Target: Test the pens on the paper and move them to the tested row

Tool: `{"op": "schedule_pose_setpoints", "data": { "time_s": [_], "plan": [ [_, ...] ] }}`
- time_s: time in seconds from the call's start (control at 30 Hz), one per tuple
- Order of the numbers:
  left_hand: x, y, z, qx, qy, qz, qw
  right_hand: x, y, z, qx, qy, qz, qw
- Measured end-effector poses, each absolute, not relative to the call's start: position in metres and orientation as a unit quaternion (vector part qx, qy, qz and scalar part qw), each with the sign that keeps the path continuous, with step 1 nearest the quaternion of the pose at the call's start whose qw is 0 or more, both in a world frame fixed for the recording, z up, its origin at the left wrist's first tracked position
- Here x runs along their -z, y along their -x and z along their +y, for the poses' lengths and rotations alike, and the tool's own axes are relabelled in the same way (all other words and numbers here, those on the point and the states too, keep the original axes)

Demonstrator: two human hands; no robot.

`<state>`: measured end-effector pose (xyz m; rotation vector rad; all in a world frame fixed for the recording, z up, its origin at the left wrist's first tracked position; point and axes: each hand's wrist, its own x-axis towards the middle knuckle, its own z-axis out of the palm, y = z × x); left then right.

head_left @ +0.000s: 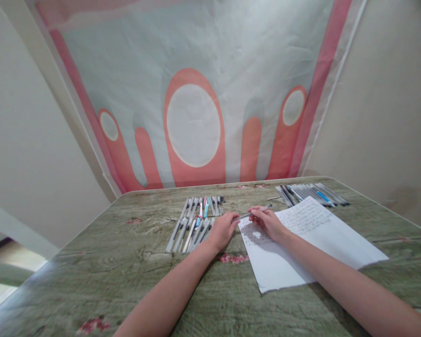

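Homelike room: wood-look table [91, 276], printed wall hanging [196, 124]

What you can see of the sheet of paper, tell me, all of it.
The thin white sheet of paper lies askew on the table. Dark handwriting, too small to read, covers its far part; the nearer part looks blank. The right hand and forearm cover some of it; whether they press on it is unclear.

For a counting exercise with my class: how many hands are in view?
2. The left hand is at one end of a pen, beside the two rows of pens; the right hand holds that pen over the written sheet. No others show.
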<state>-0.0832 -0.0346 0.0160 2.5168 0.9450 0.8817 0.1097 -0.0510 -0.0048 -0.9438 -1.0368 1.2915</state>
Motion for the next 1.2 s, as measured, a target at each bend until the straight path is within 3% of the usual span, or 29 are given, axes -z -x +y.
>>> {"op": "schedule_pose_setpoints", "data": {
  "time_s": [0.87,1.03,1.2],
  "plan": [
    [-0.018,0.079,-0.04,-0.384,-0.834,0.325,0.227,0.006,-0.109,-0.05,-0.532,0.387,-0.488,0.573],
    [-0.016,0.071,-0.041,-0.383,-0.802,0.371,0.269,0.003,-0.11,-0.046,-0.562,0.384,-0.418,0.602],
    [-0.008,0.063,-0.056,-0.355,-0.813,0.405,0.223,0.005,-0.117,-0.04,-0.548,0.368,-0.33,0.674]
  ]
}}
